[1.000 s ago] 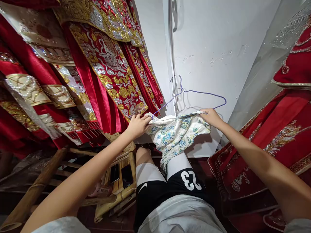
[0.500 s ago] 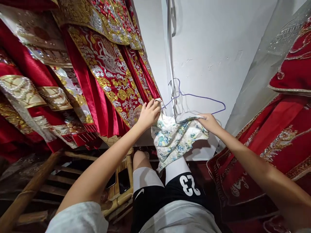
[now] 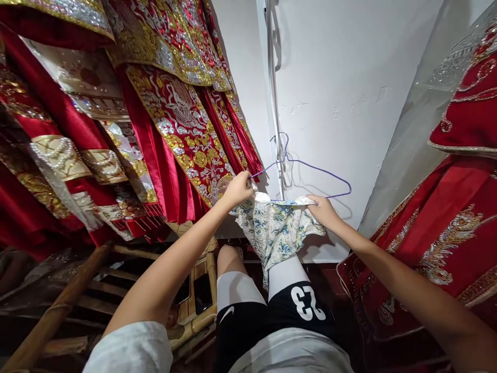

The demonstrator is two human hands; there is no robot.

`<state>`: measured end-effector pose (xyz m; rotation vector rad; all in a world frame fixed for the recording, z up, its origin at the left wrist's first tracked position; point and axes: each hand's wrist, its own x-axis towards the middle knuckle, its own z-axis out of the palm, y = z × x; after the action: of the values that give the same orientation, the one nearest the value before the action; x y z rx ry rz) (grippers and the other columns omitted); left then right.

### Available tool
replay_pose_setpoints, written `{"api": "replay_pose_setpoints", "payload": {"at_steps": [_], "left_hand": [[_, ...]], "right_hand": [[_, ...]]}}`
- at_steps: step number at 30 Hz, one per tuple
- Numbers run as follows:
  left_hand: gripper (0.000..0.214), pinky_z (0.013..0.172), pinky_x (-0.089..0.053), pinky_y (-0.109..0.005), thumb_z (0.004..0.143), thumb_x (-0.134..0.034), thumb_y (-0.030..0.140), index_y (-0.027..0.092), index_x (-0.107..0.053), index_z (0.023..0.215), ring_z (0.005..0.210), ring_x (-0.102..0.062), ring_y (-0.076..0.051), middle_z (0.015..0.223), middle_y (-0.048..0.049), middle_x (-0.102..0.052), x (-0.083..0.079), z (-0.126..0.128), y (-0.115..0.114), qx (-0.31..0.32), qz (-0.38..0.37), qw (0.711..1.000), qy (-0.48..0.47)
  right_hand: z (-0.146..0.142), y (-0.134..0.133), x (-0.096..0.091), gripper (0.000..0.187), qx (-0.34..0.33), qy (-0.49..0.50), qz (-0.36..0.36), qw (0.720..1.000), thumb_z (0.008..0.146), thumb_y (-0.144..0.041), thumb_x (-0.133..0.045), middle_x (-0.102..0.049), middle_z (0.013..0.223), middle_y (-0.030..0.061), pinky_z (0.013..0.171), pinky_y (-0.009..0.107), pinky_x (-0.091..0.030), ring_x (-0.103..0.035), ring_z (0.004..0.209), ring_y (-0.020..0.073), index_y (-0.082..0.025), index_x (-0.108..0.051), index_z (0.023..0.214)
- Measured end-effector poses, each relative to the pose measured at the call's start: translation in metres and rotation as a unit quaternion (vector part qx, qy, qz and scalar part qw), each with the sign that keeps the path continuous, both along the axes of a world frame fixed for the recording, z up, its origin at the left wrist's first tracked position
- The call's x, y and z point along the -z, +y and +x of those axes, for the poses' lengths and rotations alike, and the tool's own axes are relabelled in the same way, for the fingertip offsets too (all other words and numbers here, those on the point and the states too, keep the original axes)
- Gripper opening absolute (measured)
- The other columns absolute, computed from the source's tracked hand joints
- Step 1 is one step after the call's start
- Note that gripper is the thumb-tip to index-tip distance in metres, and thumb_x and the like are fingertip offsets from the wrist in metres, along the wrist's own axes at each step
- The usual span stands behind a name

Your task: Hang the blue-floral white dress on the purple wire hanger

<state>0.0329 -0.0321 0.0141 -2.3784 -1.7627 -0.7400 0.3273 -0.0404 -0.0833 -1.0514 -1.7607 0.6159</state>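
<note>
A white garment with blue and green flowers (image 3: 285, 228) hangs between my hands, its lower end reaching down over my thighs. My left hand (image 3: 239, 189) is closed around its left upper edge, beside the left end of a purple wire hanger (image 3: 320, 173). With thumb and fingers pinched, my right hand (image 3: 323, 210) holds the right part of the neckline, which is pulled fairly straight. The hanger's hook sits at a pale upright rail (image 3: 274, 98). Its left arm runs to the cloth at my left hand, while its right arm sticks out bare above my right hand.
Red embroidered costumes (image 3: 186, 114) hang on the left, and another red beaded costume (image 3: 438, 233) under clear plastic stands at the right. A bamboo chair (image 3: 212, 290) with a dark phone (image 3: 203, 293) on it is low at the left. A white wall (image 3: 330, 67) lies ahead.
My left hand has moved slightly down, its fingers now curled tighter. My right hand has shifted a little left and down, and the garment's neckline is straighter. The view has tilted slightly.
</note>
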Motion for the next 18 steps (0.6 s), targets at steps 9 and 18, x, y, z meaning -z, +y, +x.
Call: {"api": "replay_pose_setpoints", "payload": {"at_steps": [9, 18], "left_hand": [[0.034, 0.088, -0.053, -0.033, 0.088, -0.048, 0.012, 0.016, -0.065, 0.118, 0.103, -0.071, -0.025, 0.112, -0.0116, -0.076, -0.012, -0.005, 0.013, 0.087, 0.011, 0.996, -0.034], [0.029, 0.061, -0.041, -0.029, 0.097, -0.052, 0.041, 0.019, -0.066, 0.086, 0.064, -0.062, -0.02, 0.074, -0.007, -0.07, -0.012, -0.027, 0.003, 0.069, 0.035, 0.993, 0.089]], "right_hand": [[-0.001, -0.006, -0.008, 0.01, -0.016, -0.008, -0.01, 1.0, 0.072, -0.03, -0.043, -0.044, 0.059, -0.002, 0.059, 0.028, -0.03, -0.042, 0.062, 0.018, -0.024, -0.045, 0.063], [0.02, -0.011, -0.016, 0.01, -0.011, -0.066, 0.01, 0.998, 0.07, -0.023, -0.043, -0.053, 0.064, -0.0012, 0.06, 0.027, -0.032, -0.048, 0.066, 0.0191, -0.022, -0.053, 0.069]]}}
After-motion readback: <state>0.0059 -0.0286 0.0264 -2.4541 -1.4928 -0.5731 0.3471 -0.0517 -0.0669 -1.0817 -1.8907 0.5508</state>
